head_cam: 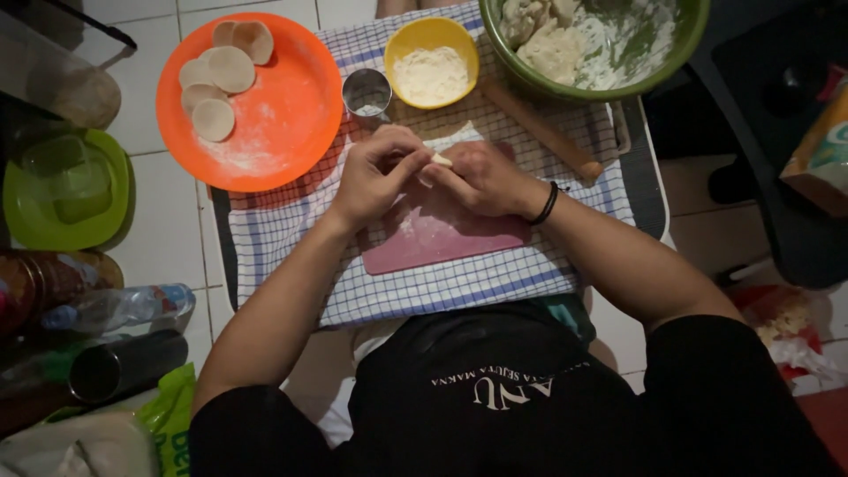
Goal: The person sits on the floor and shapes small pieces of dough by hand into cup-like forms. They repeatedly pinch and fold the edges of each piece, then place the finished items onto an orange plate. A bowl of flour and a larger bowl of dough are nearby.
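Checked blue-and-white cloth (291, 230) is covering the low bench, and a pink rectangular cutting board (442, 238) is lying on it in front of the person. Both hands are meeting above the board: the left hand (375, 181) and the right hand (481, 177) are pinching a small pale piece of dough (441, 160) between their fingertips, closed on it. A round orange plastic plate (283, 124), dusted with flour, is sitting at the cloth's far left corner and carrying flat dough discs (223, 75). Beside it are standing a small metal ring cutter (367, 91) and a yellow bowl of flour (432, 40). A green bowl (698, 26) is holding lumps of dough, with a wooden rolling pin (543, 132) lying just below it. White floor tiles (172, 238) are surrounding the bench, where a green lidded container (115, 199) and a plastic water bottle (115, 306) are resting at the left.
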